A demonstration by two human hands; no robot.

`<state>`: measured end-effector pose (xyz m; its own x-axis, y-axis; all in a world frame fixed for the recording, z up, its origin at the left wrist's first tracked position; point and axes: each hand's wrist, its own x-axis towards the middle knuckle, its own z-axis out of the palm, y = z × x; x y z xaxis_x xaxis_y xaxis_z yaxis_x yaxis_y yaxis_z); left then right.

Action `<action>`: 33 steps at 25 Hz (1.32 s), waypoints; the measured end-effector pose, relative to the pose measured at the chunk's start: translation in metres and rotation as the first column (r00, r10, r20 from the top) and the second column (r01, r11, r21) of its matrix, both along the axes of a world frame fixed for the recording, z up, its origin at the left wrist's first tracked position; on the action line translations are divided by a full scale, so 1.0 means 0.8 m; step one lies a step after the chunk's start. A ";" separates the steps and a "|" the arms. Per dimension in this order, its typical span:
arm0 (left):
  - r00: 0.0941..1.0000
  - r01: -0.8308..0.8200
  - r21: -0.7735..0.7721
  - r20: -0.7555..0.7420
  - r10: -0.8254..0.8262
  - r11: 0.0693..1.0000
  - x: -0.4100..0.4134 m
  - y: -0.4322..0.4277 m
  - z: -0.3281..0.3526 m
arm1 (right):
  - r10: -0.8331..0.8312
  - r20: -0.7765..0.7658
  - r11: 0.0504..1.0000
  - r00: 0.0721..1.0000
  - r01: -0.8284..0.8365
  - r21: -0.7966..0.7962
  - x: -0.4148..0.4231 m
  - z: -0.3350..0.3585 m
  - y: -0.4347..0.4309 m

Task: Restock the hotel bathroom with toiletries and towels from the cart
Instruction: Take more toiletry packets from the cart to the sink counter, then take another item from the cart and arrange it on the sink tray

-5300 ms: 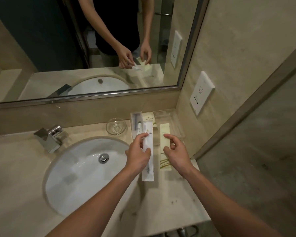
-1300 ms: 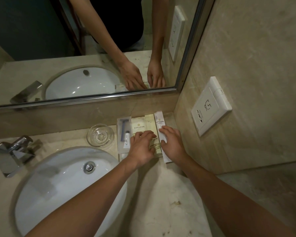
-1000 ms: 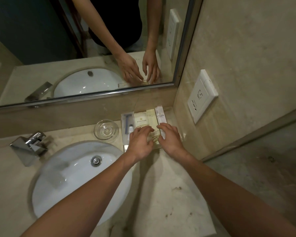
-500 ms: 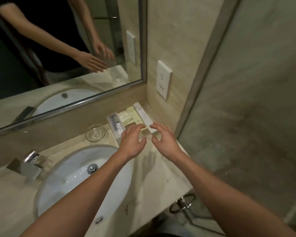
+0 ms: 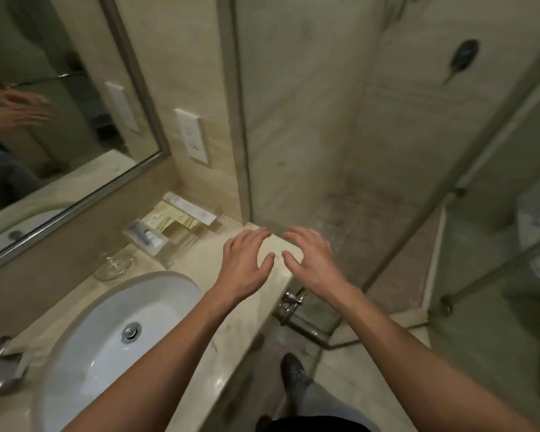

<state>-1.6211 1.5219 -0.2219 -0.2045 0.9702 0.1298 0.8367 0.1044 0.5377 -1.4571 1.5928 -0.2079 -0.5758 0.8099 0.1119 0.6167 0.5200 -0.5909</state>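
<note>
Beyond the left fingertips (image 5: 261, 233), toward the counter's back corner, the toiletry packets (image 5: 169, 221) lie side by side in a clear tray (image 5: 169, 255). What looks like a dental kit (image 5: 145, 236) is on the basin side, cream sachets (image 5: 166, 219) in the middle and a long white sachet (image 5: 190, 208) against the wall side. The left hand (image 5: 243, 269) and right hand (image 5: 314, 265) hover over the counter (image 5: 200, 266) end, apart from the tray, fingers spread and relaxed, holding nothing.

The toiletries look placed, so the step is a last check before fetching towels. Confirm each packet sits flat inside the rim, printed side up, none overhanging. Keep wrists high when turning away, so nothing nudges the tray or the glass dish (image 5: 114, 265) beside it.
</note>
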 end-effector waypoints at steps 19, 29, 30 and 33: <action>0.683 0.720 -0.128 -0.045 -0.729 0.682 0.592 -0.110 -0.008 | -0.718 0.088 0.687 0.691 0.723 -0.069 0.602 -0.032 -0.280; 0.378 0.911 -0.144 -0.074 -0.923 0.385 0.869 -0.201 -0.017 | -0.894 0.113 0.430 0.434 0.901 -0.058 0.853 -0.043 -0.434; 0.335 0.927 -0.149 -0.085 -0.938 0.344 0.894 -0.202 -0.017 | -0.908 0.111 0.401 0.405 0.914 -0.058 0.873 -0.043 -0.443; 0.204 0.964 -0.154 -0.097 -0.974 0.217 0.974 -0.204 -0.021 | -0.948 0.105 0.295 0.301 0.953 -0.073 0.933 -0.047 -0.471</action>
<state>-0.8423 1.3588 -0.2386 0.9156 0.4020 -0.0023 0.3637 -0.8258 0.4310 -0.7107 1.2159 -0.2455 0.6023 0.7982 -0.0085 0.6588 -0.5031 -0.5593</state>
